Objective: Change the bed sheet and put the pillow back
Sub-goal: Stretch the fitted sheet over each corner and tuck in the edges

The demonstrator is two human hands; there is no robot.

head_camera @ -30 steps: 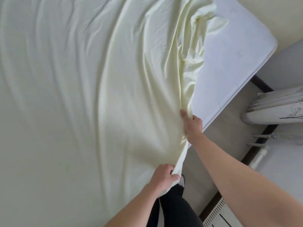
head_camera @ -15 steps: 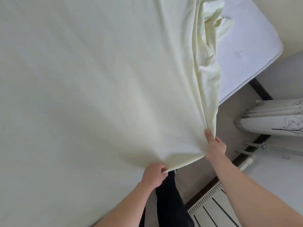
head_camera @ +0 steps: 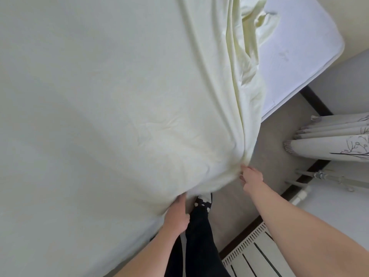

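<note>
At the near corner of the mattress (head_camera: 299, 50), your left hand (head_camera: 176, 213) is tucked under the hem of the pale yellow bed sheet (head_camera: 119, 96), fingers curled into the cloth and hidden by it. Your right hand (head_camera: 252, 177), just right of that corner, pinches the sheet's edge between thumb and fingertips. Sheet cloth covers most of the mattress; a bunched fold runs away from the corner, and beyond it the far right part of the mattress lies bare and white. Right of the mattress, a patterned curtain (head_camera: 329, 144) hangs over the floor (head_camera: 279, 120).
</note>
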